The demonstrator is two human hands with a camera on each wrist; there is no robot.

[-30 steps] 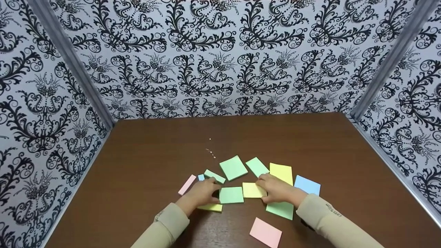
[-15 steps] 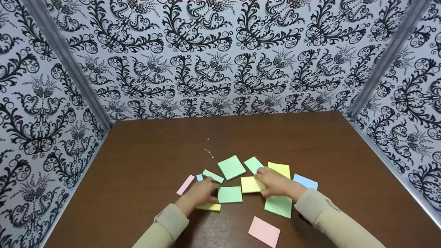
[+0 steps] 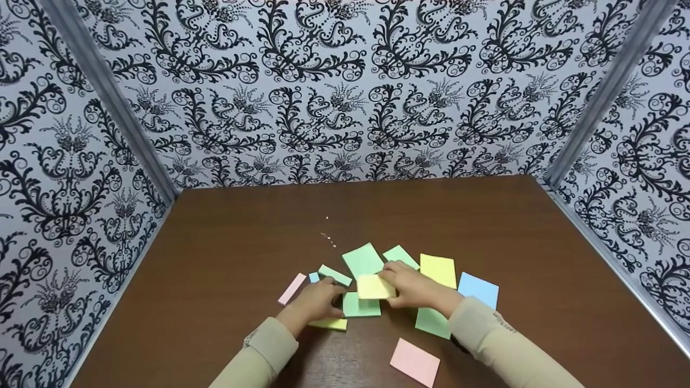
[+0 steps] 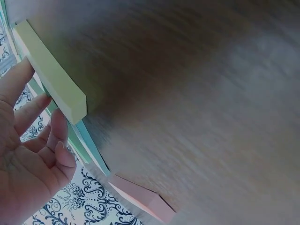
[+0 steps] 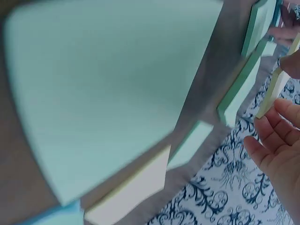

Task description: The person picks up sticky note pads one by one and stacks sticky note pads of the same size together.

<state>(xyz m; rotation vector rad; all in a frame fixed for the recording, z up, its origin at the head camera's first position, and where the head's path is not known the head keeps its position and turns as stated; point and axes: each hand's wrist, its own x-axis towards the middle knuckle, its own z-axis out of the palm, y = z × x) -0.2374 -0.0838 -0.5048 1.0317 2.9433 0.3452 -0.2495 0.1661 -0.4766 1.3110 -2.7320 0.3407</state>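
My right hand [image 3: 412, 288] pinches a pale yellow sticky note pad [image 3: 375, 287] by its right end. That pad is raised over a green pad [image 3: 353, 308] and hides part of it. In the right wrist view, the pinched yellow pad [image 5: 272, 93] is seen edge-on between thumb and fingers. My left hand [image 3: 318, 299] stays by the green pad's left edge, its fingers loosely bent. Whether its fingertips touch that pad is hard to tell. Below this hand lies a yellow strip-like pad [image 3: 331, 324], partly covered; the left wrist view shows this yellow pad [image 4: 51, 72] just in front of the fingers.
Behind the hands lie a large green pad [image 3: 362, 258], a smaller green pad [image 3: 401, 256] and a narrow green pad [image 3: 335, 275]. A pink strip [image 3: 292, 289] is at left. A yellow pad [image 3: 437, 269], blue pad [image 3: 478, 290] and pink pad [image 3: 415, 362] lie rightward on the brown table [image 3: 242, 231].
My right hand has lifted the pale yellow pad from the table and carried it left, over the green pad. My left hand has hardly moved.
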